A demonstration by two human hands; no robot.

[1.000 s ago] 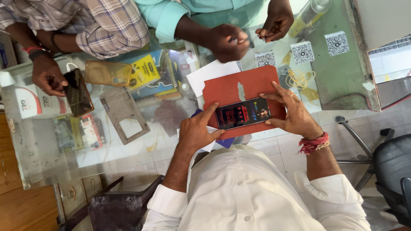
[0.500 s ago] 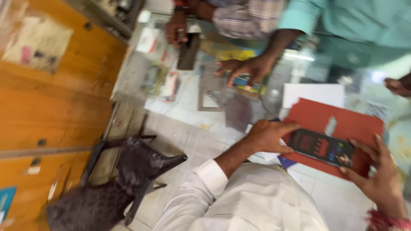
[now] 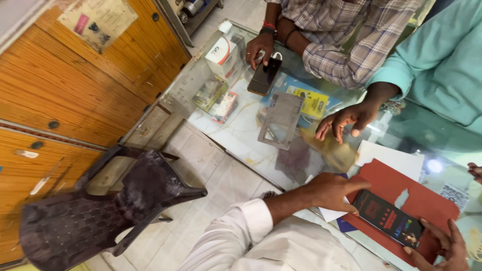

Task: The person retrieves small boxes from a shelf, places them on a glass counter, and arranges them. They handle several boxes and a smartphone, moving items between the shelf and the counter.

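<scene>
A glass counter point(image 3: 236, 130) ran from 11 o'clock to 4 o'clock, a dark plastic chair point(image 3: 100, 206) at 8 o'clock. A red folder point(image 3: 427, 200) lay at 4 o'clock, carrying 1 black phone point(image 3: 387, 225). The left hand point(image 3: 331, 193) pinched the phone's upper end, fingers together. The right hand point(image 3: 444, 248) cupped its lower end, fingers loosely curled. 2 other people's hands rested at 1 o'clock.

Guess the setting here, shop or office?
Likely a small phone shop: a glass counter with goods beneath, people on both sides, left hand and right hand holding a phone, another phone opposite.
</scene>
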